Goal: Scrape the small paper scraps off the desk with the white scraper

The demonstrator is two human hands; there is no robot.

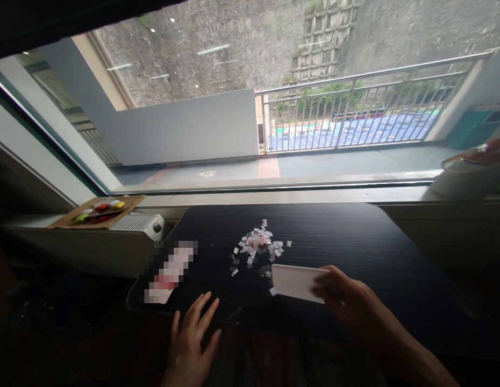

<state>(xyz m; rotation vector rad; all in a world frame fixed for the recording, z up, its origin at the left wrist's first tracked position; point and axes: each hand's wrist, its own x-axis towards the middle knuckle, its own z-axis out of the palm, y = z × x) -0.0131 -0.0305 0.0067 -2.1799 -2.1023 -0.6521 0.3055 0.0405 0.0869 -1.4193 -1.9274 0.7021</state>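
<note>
"Count what's on the worktop (pixel 326 231)."

"One heap of scraps (pixel 256 243), left of the middle — too many small, overlapping bits to number. One strip (pixel 169 277) near the left edge, mostly pixelated, so I can't say what it is. And one pale panel (pixel 294 282), between the heap and the near edge, a little to the right."

"And the hands?"

"Two. The right hand (pixel 338 293) pinches the panel's right end, its fingers blurred. The left hand (pixel 195 333) is spread at the near edge, near the strip's lower end; I can't tell whether it touches the surface."

"Where's the room?"

"Widest from the heap to the right edge. A narrower band runs along the far edge, and a gap separates heap and strip. The panel's left end is tight — just beside the nearest scraps."
</note>
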